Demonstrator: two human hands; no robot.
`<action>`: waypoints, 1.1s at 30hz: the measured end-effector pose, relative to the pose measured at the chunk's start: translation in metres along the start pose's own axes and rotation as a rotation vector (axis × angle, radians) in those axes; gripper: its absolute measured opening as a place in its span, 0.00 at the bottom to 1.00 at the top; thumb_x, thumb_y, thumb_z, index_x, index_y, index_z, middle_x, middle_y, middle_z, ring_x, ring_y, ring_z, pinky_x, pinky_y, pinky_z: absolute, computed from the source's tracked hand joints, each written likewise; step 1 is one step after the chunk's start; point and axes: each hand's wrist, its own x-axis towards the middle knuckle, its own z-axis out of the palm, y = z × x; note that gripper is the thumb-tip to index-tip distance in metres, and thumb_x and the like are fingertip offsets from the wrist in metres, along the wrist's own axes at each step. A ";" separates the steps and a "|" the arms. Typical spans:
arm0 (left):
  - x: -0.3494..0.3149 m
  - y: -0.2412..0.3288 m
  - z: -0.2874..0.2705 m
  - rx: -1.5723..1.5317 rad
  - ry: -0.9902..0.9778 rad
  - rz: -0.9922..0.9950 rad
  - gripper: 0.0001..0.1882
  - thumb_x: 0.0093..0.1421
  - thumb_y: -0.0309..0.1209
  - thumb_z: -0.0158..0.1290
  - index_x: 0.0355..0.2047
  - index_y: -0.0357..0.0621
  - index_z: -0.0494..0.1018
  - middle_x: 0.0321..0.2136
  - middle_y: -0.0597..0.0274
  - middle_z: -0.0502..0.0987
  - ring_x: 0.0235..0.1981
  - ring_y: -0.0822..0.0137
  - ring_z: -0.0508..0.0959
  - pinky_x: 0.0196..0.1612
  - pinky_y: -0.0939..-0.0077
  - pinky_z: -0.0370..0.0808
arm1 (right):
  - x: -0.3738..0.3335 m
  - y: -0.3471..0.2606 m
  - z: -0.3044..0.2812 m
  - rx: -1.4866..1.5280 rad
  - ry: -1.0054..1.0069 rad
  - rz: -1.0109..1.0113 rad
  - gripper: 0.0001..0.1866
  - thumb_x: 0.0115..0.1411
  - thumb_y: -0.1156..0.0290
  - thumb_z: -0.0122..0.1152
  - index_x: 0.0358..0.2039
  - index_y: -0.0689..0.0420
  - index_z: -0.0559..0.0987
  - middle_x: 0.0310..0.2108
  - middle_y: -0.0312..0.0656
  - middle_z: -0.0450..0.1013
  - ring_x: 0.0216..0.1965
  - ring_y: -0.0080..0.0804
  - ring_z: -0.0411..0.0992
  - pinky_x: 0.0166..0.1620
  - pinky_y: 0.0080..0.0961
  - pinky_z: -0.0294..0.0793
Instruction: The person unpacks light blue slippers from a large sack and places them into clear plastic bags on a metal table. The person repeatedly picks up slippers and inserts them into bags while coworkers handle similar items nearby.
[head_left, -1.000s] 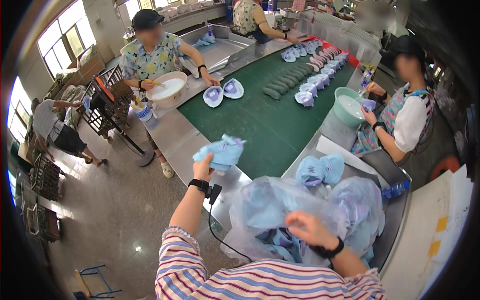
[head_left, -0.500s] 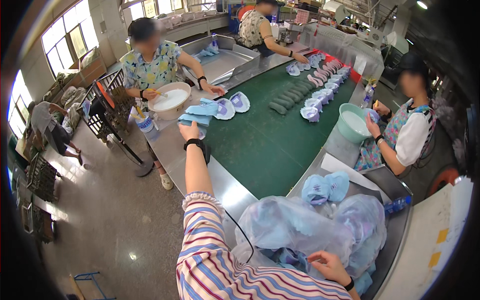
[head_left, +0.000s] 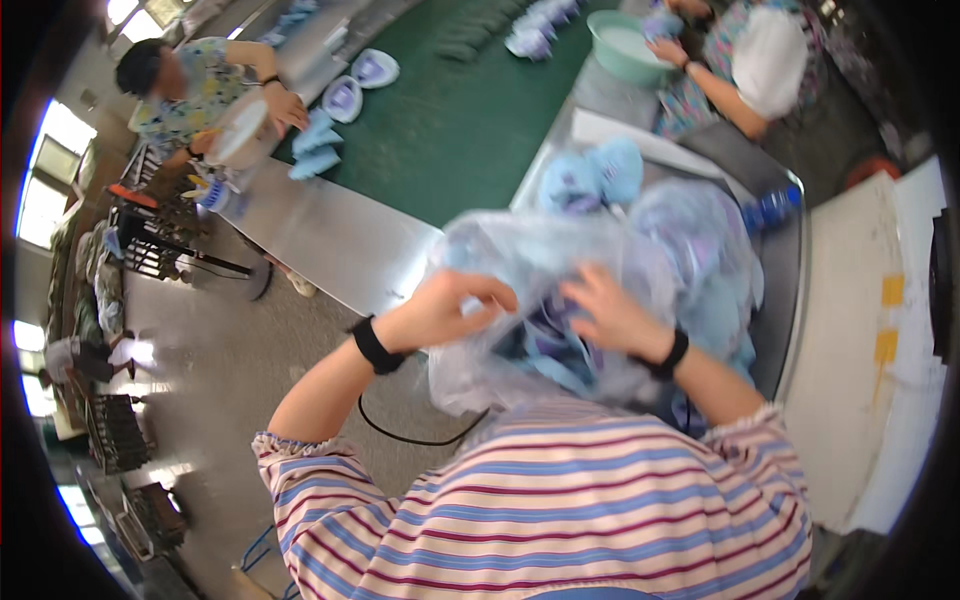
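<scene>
"Plastic bag [head_left: 560, 240] first: we find it right in front of the striped shirt [head_left: 540, 490], bulging, with its mouth between the two hands."

"Milky, thin, crumpled film, we'd say, with blue and purple showing through it. And the arms?"

"We see both bent at the elbow, forearms angled inward to the bag from ruffled cuffs."

"The left hand [head_left: 450, 305] next: it's at the bag's left side, fingers curved, thumb standing off from the index finger."

"And we have the right hand [head_left: 620, 320] at the right of the mouth, fingers spread and blurred. Does either one pinch the film?"

"We can't tell, nor whether the fingertips touch it. What's in the mouth?"

"Blue pieces [head_left: 555, 370], folded and soft-looking, with purple among them, lower than our fingers. Two rounded blue pieces [head_left: 570, 182] lie just beyond the bag."

"Smallest, then: we note a dark wristband [head_left: 377, 345] on the left wrist and another on the right."
</scene>
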 end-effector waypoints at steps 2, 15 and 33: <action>-0.005 -0.004 0.069 0.275 -0.180 0.000 0.18 0.55 0.29 0.55 0.47 0.38 0.70 0.47 0.54 0.74 0.50 0.58 0.73 0.52 0.65 0.70 | 0.007 0.024 -0.012 -0.144 0.072 0.014 0.29 0.47 0.69 0.64 0.52 0.59 0.71 0.60 0.60 0.54 0.57 0.59 0.57 0.58 0.44 0.62; -0.012 -0.072 0.023 0.797 0.360 -0.307 0.38 0.45 0.39 0.64 0.54 0.36 0.63 0.50 0.45 0.70 0.53 0.48 0.70 0.55 0.62 0.67 | 0.009 0.109 -0.047 0.066 -0.079 0.272 0.19 0.53 0.66 0.57 0.45 0.61 0.77 0.43 0.51 0.75 0.46 0.43 0.73 0.50 0.32 0.70; -0.036 -0.083 0.102 0.105 0.069 -0.273 0.19 0.53 0.21 0.44 0.46 0.42 0.72 0.50 0.54 0.73 0.55 0.58 0.69 0.58 0.65 0.63 | 0.056 -0.004 0.064 0.082 -0.374 0.286 0.52 0.39 0.63 0.73 0.64 0.35 0.54 0.62 0.65 0.50 0.54 0.62 0.64 0.54 0.42 0.67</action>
